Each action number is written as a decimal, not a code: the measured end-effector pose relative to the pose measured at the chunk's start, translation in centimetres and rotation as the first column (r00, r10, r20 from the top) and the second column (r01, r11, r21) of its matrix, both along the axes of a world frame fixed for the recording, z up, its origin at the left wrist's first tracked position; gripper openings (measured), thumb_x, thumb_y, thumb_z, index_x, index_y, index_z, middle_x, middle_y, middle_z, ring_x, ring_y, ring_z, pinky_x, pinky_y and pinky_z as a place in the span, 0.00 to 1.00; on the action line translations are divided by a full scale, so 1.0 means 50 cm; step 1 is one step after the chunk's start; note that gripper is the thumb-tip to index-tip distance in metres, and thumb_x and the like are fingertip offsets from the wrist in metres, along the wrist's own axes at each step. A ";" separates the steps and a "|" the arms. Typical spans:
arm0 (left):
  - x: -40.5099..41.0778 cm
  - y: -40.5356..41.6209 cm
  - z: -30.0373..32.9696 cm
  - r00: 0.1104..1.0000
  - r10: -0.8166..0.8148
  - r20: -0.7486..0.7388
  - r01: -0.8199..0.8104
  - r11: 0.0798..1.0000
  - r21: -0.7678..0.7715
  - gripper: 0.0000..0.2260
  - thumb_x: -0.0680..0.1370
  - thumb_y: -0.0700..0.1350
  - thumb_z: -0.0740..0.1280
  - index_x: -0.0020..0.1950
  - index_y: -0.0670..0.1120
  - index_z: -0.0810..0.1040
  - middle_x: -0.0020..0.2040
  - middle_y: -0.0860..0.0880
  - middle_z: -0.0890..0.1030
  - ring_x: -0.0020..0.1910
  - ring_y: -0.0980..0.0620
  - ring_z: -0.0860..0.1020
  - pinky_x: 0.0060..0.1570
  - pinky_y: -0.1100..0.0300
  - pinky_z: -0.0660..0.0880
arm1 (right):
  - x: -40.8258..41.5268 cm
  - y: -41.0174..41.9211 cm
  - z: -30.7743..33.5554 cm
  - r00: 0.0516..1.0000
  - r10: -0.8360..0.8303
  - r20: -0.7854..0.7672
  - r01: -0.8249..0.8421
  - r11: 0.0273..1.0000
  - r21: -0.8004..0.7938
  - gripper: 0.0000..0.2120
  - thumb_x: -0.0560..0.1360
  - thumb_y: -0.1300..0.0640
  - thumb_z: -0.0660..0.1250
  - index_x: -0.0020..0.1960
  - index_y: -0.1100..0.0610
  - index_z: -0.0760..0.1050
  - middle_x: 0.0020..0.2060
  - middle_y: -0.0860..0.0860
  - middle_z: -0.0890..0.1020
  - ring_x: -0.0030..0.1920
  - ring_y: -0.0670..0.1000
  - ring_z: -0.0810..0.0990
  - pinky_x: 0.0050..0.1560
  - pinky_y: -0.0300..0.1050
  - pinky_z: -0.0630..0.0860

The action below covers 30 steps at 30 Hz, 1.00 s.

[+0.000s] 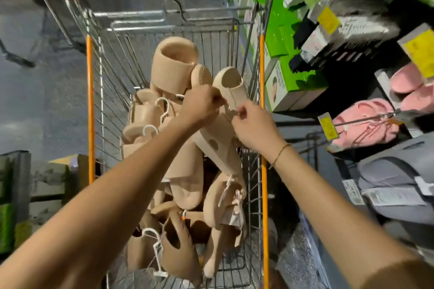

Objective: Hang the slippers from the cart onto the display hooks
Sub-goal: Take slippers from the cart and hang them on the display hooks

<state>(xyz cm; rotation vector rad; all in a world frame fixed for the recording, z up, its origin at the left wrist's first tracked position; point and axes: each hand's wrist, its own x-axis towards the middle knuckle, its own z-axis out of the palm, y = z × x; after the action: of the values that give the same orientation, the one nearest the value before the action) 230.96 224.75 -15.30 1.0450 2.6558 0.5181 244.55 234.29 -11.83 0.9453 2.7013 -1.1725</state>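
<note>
Holding a beige slipper pair (225,110) above the cart (94,101), you have both hands meeting at its middle, where the small hanger piece sits; that piece is too blurred to make out. The pair's long axis runs from upper right, toe up, down toward lower left. Your left hand (202,103) pinches it with curled fingers; your right hand (253,126) pinches just beside. The display hook (366,119) lies to the right, so the right hand is nearer. The slippers look like smooth, soft moulded foam with rounded toes. Pink slippers (364,129) already hang on that thin metal hook.
</note>
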 end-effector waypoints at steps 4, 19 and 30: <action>0.007 -0.051 0.097 0.993 0.027 0.113 -0.056 0.964 0.262 0.08 0.81 0.48 0.67 0.46 0.46 0.82 0.40 0.50 0.82 0.41 0.50 0.79 0.42 0.54 0.77 | -0.018 0.027 0.084 0.990 0.016 -0.138 -0.010 0.999 0.042 0.08 0.80 0.60 0.60 0.57 0.55 0.75 0.53 0.53 0.79 0.52 0.54 0.77 0.49 0.45 0.72; 0.111 0.042 0.831 0.902 -0.282 -0.326 0.430 0.625 0.651 0.12 0.80 0.50 0.68 0.40 0.45 0.80 0.32 0.55 0.76 0.31 0.64 0.73 0.35 0.54 0.75 | 0.107 0.039 0.686 0.602 0.066 -0.796 0.311 0.898 0.310 0.07 0.75 0.60 0.63 0.41 0.61 0.77 0.34 0.50 0.77 0.36 0.51 0.74 0.36 0.48 0.71; 0.627 0.237 1.095 0.814 -0.136 -0.564 0.578 0.277 0.767 0.09 0.82 0.56 0.62 0.54 0.53 0.77 0.52 0.53 0.77 0.53 0.48 0.73 0.55 0.48 0.67 | 0.598 0.085 1.005 0.419 0.029 -0.908 0.864 0.296 0.408 0.14 0.79 0.57 0.64 0.35 0.58 0.72 0.29 0.51 0.74 0.32 0.54 0.72 0.36 0.55 0.71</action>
<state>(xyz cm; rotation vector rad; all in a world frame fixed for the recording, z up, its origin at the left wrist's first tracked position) 262.30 236.59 39.48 2.2085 2.0506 2.0374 274.44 238.54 38.43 1.8970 4.1084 0.2602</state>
